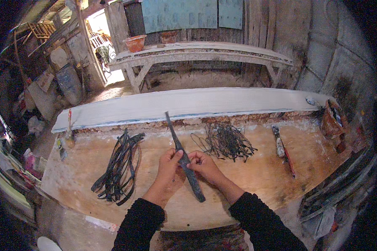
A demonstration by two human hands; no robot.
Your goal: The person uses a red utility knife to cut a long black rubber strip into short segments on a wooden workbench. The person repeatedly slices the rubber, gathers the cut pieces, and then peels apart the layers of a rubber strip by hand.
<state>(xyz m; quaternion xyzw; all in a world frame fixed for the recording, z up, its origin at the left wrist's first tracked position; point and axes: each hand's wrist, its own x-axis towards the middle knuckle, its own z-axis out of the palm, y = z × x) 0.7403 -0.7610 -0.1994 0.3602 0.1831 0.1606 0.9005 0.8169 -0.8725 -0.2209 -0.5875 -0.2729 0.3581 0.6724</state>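
Both hands meet over the near middle of a wooden work table, pinching a dark, flat strip that looks like rubber. My left hand grips it from the left, thumb on top. My right hand holds it from the right, fingertips closed at the same spot. The strip runs slantwise, its narrow end pointing away and its wider end toward me. To the left lies a bundle of long black strips. Beyond my right hand sits a tangled heap of thin black strips.
On the table at right lies a red-handled tool. A long white slab spans its far side. An orange-brown container stands at the right edge, a brush-like tool at left. Behind is a bench with a reddish pot.
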